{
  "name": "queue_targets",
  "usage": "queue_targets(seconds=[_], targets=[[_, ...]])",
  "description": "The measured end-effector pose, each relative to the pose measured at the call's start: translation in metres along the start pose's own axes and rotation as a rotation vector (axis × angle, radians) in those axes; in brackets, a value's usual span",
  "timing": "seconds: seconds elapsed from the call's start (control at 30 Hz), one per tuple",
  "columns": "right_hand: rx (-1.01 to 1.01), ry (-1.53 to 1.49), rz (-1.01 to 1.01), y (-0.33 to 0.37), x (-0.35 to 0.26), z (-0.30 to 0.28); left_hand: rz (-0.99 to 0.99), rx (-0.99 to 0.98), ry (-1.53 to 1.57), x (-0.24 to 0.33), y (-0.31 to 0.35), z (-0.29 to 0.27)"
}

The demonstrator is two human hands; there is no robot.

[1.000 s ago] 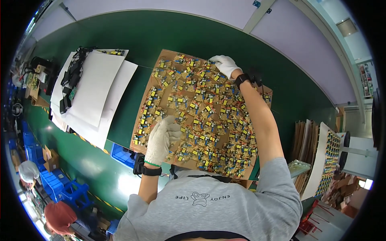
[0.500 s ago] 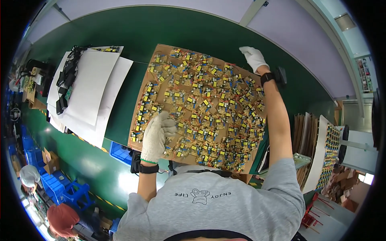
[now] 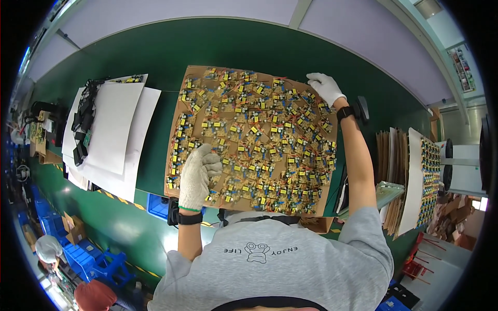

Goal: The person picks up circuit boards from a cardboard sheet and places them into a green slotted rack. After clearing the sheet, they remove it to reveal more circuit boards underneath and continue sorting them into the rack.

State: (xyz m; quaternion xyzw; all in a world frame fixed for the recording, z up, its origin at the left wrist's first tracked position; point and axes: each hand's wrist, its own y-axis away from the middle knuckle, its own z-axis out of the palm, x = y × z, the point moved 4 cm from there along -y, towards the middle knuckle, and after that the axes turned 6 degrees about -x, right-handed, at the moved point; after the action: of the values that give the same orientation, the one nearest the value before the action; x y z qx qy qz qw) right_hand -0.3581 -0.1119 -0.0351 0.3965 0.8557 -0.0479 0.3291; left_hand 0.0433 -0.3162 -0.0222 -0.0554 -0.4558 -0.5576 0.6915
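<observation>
A brown cardboard sheet (image 3: pixel 174 136) lies on the green table before me, covered with many small circuit boards (image 3: pixel 258 130) bearing yellow blocks, blue parts and red wires. My left hand (image 3: pixel 196 175), in a whitish knit glove with a green cuff edge, is over the sheet's left side above some boards. Its thumb stands apart from its loosely bent fingers, and nothing shows in them. My right hand (image 3: pixel 325 89), in a white glove, is at the sheet's far right corner. Its fingers stretch leftward near the outermost boards, with nothing visible in them.
White sheets (image 3: pixel 116 124) with black cables (image 3: pixel 84 122) lie on the left. A black device (image 3: pixel 362 110) stands by my right wrist. Upright cardboard sheets (image 3: pixel 389 166) and a board-covered panel (image 3: pixel 429 176) are at right. Two people work at lower left near blue stools (image 3: pixel 111 267).
My right hand has come nearer, from beyond the sheet's far edge to over its far right corner. My left hand stays over the left side. The whole view has shifted slightly.
</observation>
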Motion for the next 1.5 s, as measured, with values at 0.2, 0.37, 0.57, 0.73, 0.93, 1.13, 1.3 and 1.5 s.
queue_targets(seconds=[0.2,0.37,0.57,0.73,0.93,1.13,1.3,1.5], targets=[[0.014,0.197,0.046,0.015,-0.029,-0.008,0.017,0.052,-0.024,0.004,0.008,0.004],[0.072,0.317,-0.174,0.014,-0.06,0.021,-0.05,0.008,0.082,-0.005,0.004,-0.002],[0.011,0.455,-0.58,-0.019,-0.082,0.049,-0.014,0.129,0.066,0.001,0.007,0.017],[-0.266,0.649,-0.388,-0.042,-0.084,0.051,-0.005,0.067,0.037,-0.002,0.007,0.002],[-0.249,0.594,-0.252,-0.039,-0.079,0.04,0.007,0.108,0.04,-0.004,0.006,-0.002],[-0.224,0.25,-0.191,-0.057,-0.074,0.053,-0.02,0.118,0.012,-0.004,0.002,0.007],[-0.258,0.219,-0.143,-0.059,-0.07,0.06,-0.01,0.124,0.015,-0.003,0.003,0.01],[-0.089,0.219,-0.245,-0.049,-0.061,0.027,-0.026,0.135,0.034,-0.013,0.004,-0.006]])
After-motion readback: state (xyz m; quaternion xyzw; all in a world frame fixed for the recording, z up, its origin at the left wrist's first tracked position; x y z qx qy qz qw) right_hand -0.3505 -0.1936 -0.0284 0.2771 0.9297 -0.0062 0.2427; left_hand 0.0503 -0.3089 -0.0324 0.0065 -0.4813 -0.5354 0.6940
